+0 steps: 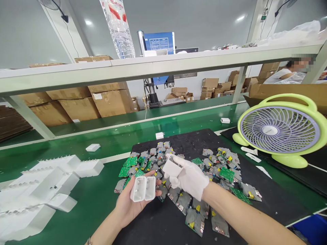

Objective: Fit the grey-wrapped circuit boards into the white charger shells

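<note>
My bare left hand [127,206] holds two white plastic housings [139,189] side by side, their open ends facing up toward me. My right hand [192,177], in a white glove, grips another white housing [172,166] just above and to the right of them; something dark shows at its opening. Beneath and around both hands lie many circuit boards [227,174] with grey filler and yellow parts, on a black mat [158,226].
Rows of white housings [61,182] stand at the left on the green table [84,200]. A green fan [279,131] is at the right. A white charger [159,135] lies behind the mat. A shelf [178,63] crosses above, with a bottle [119,30]. A person [283,75] sits far right.
</note>
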Demonstrator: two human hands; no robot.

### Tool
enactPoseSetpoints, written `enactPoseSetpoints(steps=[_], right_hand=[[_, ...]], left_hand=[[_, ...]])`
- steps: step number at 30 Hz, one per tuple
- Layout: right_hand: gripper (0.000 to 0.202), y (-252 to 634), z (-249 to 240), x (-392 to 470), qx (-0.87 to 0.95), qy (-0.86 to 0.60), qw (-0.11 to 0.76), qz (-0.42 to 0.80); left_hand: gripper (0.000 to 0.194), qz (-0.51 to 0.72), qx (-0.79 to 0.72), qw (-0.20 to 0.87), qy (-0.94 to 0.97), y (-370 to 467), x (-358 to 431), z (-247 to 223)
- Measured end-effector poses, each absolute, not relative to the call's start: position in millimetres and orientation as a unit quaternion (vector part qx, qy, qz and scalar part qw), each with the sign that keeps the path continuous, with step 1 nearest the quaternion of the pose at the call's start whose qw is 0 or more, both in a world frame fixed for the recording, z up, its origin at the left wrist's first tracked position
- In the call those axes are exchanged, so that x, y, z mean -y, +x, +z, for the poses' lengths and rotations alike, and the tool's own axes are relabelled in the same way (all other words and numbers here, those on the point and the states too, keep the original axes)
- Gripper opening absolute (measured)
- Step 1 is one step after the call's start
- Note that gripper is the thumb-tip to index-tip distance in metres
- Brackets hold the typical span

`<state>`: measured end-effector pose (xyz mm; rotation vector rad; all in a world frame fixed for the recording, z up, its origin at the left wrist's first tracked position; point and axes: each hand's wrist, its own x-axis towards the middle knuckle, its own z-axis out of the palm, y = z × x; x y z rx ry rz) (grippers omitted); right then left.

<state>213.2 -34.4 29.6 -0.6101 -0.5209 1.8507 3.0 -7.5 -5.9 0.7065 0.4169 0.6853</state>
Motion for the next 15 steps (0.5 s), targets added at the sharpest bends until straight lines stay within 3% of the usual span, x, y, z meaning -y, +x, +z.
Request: enactPoseSetpoints(steps=[10,15], right_hand=[[0.02,225,24,20,0.209,-0.269,0.512,0.788],[0.047,226,20,18,0.225,-0.278,0.487,0.797]], left_hand=[[0.055,0.323,-0.184,0.867,0.332,0,8,-5],[0.054,0.328,-0.184,0.869,0.322,1,8,-3]])
